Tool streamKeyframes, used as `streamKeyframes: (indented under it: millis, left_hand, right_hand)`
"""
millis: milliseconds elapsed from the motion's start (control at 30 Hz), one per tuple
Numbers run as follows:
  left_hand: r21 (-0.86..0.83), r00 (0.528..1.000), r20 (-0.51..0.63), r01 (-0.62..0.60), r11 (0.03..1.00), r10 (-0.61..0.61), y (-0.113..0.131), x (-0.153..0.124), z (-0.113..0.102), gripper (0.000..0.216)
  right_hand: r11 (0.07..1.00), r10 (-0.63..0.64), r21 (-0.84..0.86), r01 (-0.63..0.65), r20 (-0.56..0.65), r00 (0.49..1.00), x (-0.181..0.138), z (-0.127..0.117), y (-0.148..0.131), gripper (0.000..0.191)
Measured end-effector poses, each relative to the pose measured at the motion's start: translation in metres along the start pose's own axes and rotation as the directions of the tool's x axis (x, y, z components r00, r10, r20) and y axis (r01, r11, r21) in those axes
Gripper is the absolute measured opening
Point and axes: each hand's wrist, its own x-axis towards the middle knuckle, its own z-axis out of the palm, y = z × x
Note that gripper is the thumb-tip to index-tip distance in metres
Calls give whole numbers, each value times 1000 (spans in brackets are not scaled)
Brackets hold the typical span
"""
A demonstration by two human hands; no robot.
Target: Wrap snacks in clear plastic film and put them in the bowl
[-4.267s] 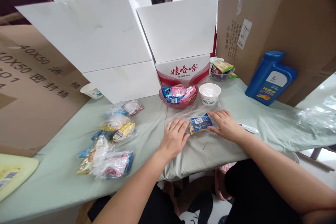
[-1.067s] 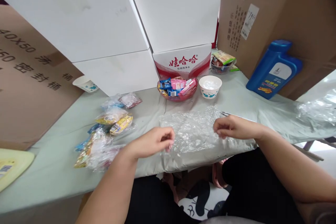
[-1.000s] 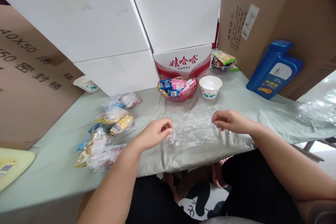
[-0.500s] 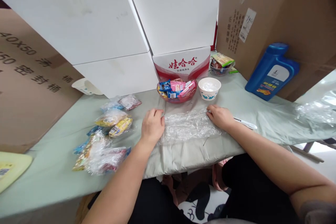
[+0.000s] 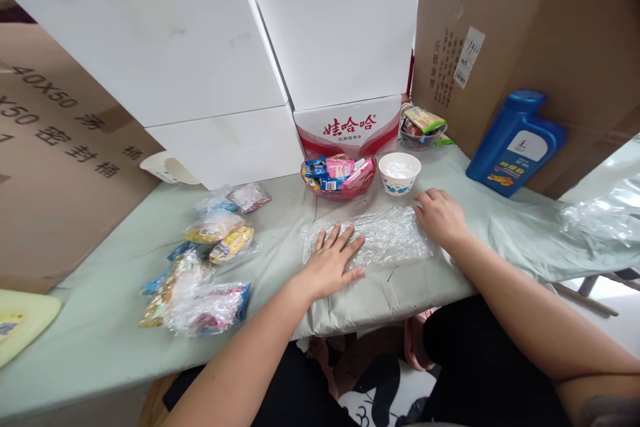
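Observation:
A sheet of crinkled clear plastic wrap (image 5: 395, 237) lies spread on the cloth in front of me. My left hand (image 5: 331, 260) rests palm down on its left part, fingers spread. At the wrap's right edge is my right hand (image 5: 441, 217), also palm down, its fingers loosely bent and its fingertips by the corner; I see nothing held in it. A pale bit of the marker (image 5: 447, 256) shows beside my right wrist, the remainder hidden. Just beyond the wrap stand a red bowl (image 5: 340, 195) of wrapped snacks and a white paper bowl (image 5: 399, 181) with clear plastic inside.
Several plastic-wrapped snack packs (image 5: 213, 303) lie on the left. A blue bottle (image 5: 517, 143) and crumpled plastic (image 5: 597, 217) are on the right. White boxes (image 5: 345, 40) and brown cartons (image 5: 65, 147) wall off the back and sides. A person's head shows above the boxes.
My left hand has moved right from the wrap's left edge onto its surface, and its fingers have spread. My right hand has shifted right, covering most of the marker.

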Motion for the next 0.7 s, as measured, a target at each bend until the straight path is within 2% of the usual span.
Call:
streamKeyframes:
  millis: [33, 100, 167, 233, 300, 367, 433, 467, 533, 600, 633, 700]
  left_hand:
    - [-5, 1000, -10, -3, 1000, 3, 1, 0, -1, 68]
    - [-15, 1000, -25, -9, 1000, 9, 1, 0, -1, 68]
    - [-18, 1000, -16, 0, 1000, 0, -1, 1, -1, 69]
    - [-15, 999, 18, 46, 999, -45, -7, 0, -2, 76]
    - [-2, 993, 33, 112, 994, -112, -14, -4, -6, 86]
    - [12, 989, -21, 147, 989, -147, -19, -11, -13, 93]
    - [5, 990, -101, 98, 995, -97, -17, -19, -22, 86]
    - [-12, 992, -115, 46, 999, -47, -15, -24, -27, 75]
    - [-61, 996, -74, -44, 997, 40, -9, -31, -34, 41]
    - [-75, 999, 1, -53, 996, 54, -6, -37, -39, 13]
    - [-59, 999, 24, -32, 998, 33, -6, -39, -40, 7]
    - [-13, 1000, 24, 12, 1000, -12, -10, -42, -41, 12]
  right_hand:
    - [993, -96, 61, 98, -44, 994, -4, 1, -5, 33]
    - [928, -327, 166, 333, -65, 943, -13, 10, -20, 45]
    - [856, -489, 213, 472, 35, 872, -20, 22, -34, 62]
    - [832, -542, 233, 503, 153, 826, -23, 32, -41, 73]
    - [835, -538, 256, 486, 199, 819, -23, 32, -39, 76]
    - [816, -554, 303, 492, 167, 816, -22, 23, -30, 77]
    - [768, -594, 372, 521, 110, 797, -23, 8, -19, 78]
    - [739, -619, 408, 536, 97, 779, -23, 1, -14, 75]
    - [694, -670, 458, 555, 129, 731, -24, -12, -5, 62]
    - [689, -693, 465, 556, 198, 693, -24, -19, 1, 43]
    - [698, -690, 456, 552, 225, 688, -24, -20, 4, 35]
    - [722, -672, 431, 541, 251, 697, -25, -20, 7, 22]
